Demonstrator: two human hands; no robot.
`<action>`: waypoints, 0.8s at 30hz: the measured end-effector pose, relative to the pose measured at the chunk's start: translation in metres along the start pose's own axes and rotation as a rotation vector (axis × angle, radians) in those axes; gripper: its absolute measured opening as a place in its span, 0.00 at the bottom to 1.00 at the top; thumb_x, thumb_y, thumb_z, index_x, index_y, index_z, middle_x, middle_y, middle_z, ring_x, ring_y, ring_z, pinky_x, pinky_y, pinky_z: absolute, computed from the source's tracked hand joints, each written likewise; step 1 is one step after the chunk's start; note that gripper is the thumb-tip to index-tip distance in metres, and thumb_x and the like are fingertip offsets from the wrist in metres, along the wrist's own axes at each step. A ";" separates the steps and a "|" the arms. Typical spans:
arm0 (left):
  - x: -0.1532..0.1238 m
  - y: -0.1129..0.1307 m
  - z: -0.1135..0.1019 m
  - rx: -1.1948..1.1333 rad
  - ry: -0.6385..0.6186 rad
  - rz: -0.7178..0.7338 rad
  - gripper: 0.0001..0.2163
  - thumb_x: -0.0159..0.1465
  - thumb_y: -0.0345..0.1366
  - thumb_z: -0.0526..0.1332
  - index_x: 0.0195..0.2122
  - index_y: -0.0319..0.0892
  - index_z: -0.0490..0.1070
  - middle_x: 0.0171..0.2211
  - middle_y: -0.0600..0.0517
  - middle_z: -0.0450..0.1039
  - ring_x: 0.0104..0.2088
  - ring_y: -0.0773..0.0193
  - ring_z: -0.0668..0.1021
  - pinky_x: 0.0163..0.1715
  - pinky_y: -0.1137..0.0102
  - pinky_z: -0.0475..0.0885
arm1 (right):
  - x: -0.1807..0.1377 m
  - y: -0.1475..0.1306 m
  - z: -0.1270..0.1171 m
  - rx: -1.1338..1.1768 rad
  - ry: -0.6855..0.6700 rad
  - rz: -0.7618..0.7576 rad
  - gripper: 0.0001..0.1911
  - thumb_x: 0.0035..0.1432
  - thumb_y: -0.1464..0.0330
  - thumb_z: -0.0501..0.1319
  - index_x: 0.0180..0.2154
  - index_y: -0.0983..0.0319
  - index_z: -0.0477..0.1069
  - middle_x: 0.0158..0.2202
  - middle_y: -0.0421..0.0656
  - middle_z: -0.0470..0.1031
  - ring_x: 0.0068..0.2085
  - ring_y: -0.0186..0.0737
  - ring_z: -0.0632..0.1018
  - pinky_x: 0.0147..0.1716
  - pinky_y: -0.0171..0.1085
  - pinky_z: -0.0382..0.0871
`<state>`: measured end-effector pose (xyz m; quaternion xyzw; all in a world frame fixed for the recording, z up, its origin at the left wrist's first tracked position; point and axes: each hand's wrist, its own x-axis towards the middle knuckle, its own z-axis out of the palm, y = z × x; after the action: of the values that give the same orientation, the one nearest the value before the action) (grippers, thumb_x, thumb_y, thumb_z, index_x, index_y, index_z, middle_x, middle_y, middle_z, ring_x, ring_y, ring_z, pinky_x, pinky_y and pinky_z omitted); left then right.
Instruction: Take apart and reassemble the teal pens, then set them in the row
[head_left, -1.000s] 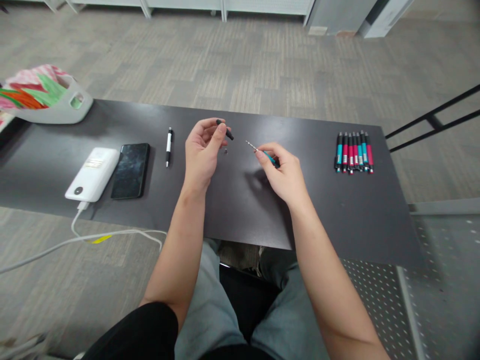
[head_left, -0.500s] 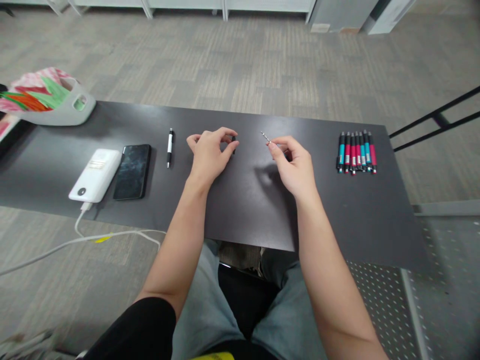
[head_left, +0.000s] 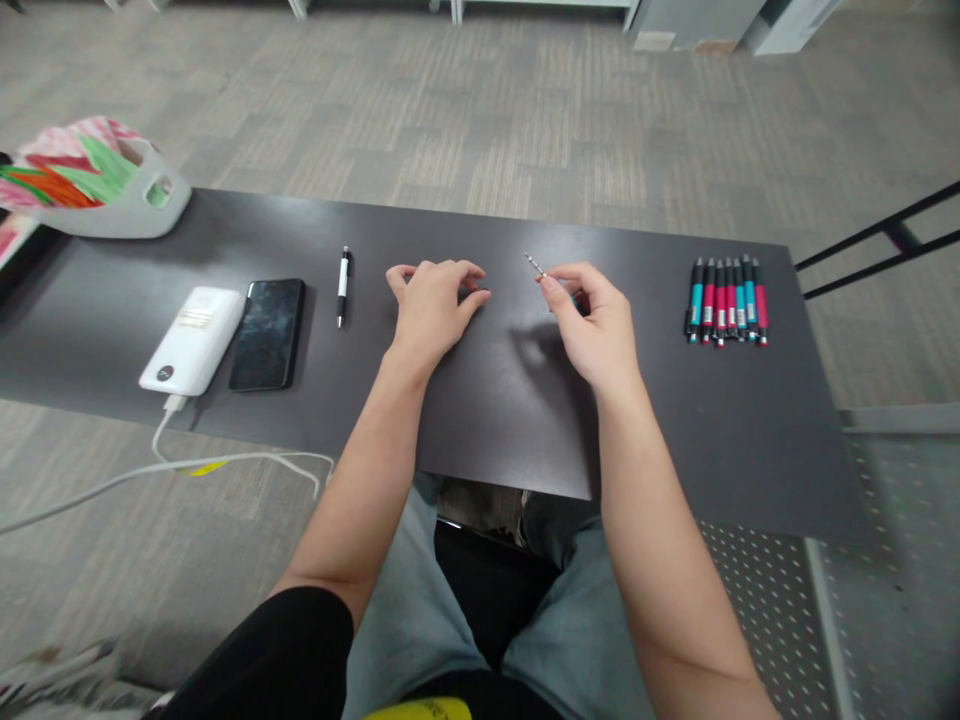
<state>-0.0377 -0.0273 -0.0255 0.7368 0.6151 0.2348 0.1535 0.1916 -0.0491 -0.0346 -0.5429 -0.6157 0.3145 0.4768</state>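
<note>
My left hand [head_left: 433,308] rests on the dark table [head_left: 487,420] with its fingers curled down and pinched together over a small black pen piece, which is almost wholly hidden under the fingertips. My right hand [head_left: 594,322] is closed round a pen's inner part. Its thin metal tip with a spring [head_left: 534,263] sticks out up and left from between thumb and forefinger. The two hands are a short way apart at the table's middle.
A white and black pen [head_left: 343,285] lies left of my left hand, then a black phone [head_left: 268,333] and a white power bank [head_left: 193,340] with a white cable [head_left: 225,465]. Several teal and pink pens [head_left: 726,300] lie in a row at right. A grey basket [head_left: 142,215] stands far left.
My left hand came down from a raised hold of the black piece to the table, its fingers now closed over it. My right hand shifted slightly up and right with the metal tip.
</note>
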 end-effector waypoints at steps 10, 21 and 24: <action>-0.002 -0.003 0.000 0.121 0.007 -0.016 0.11 0.71 0.39 0.77 0.53 0.47 0.85 0.65 0.39 0.78 0.68 0.32 0.77 0.70 0.38 0.68 | 0.000 0.001 0.001 -0.033 0.005 -0.025 0.12 0.74 0.50 0.70 0.43 0.48 0.85 0.34 0.43 0.81 0.36 0.51 0.78 0.39 0.48 0.73; 0.001 0.008 0.008 0.190 0.034 -0.133 0.09 0.76 0.46 0.68 0.45 0.48 0.85 0.61 0.40 0.80 0.71 0.28 0.73 0.75 0.33 0.61 | 0.000 0.001 0.004 -0.027 0.004 -0.042 0.10 0.74 0.52 0.70 0.42 0.48 0.85 0.33 0.42 0.80 0.35 0.51 0.79 0.36 0.48 0.73; 0.000 0.010 0.008 0.194 0.050 -0.161 0.09 0.76 0.46 0.67 0.44 0.49 0.84 0.63 0.41 0.80 0.74 0.27 0.71 0.77 0.32 0.57 | 0.000 0.000 0.004 -0.027 0.008 -0.039 0.11 0.74 0.51 0.70 0.42 0.48 0.85 0.33 0.42 0.80 0.35 0.51 0.78 0.38 0.49 0.74</action>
<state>-0.0255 -0.0287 -0.0272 0.6904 0.6958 0.1791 0.0845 0.1876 -0.0482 -0.0362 -0.5385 -0.6285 0.2947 0.4777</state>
